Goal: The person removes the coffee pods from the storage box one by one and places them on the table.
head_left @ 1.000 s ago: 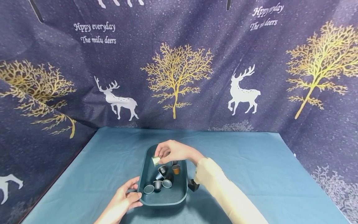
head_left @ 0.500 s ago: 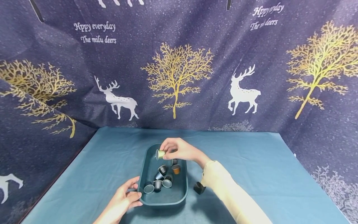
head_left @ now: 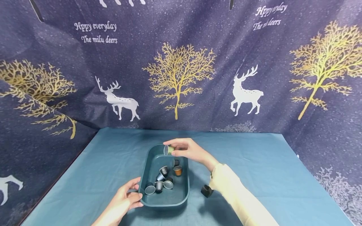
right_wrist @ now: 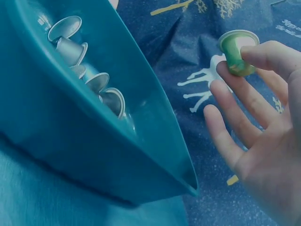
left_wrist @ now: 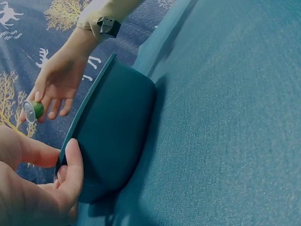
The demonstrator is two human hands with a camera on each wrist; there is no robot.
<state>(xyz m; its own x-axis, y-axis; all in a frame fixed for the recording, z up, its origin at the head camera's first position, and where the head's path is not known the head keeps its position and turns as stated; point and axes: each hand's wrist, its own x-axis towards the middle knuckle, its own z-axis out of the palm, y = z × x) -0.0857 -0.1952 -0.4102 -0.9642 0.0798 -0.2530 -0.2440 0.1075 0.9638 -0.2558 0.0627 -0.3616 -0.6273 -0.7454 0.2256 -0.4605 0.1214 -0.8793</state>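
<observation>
A green coffee capsule is pinched between thumb and finger of my right hand, above the far right end of the teal tray. In the right wrist view the capsule shows its silvery rim uppermost. My left hand grips the tray's near left side; in the left wrist view its thumb and fingers clasp the rim of the tray. Inside lie several capsules: an orange one, a dark one behind it, and a loose group of black, grey and blue ones.
The black wrist camera sits on my right wrist, below the cream sleeve. A blue cloth covers the table. Behind it hangs a dark curtain printed with deer and trees.
My right hand has moved up and to the right with the green capsule, which has tilted round from its earlier angle. My left hand keeps its hold on the tray.
</observation>
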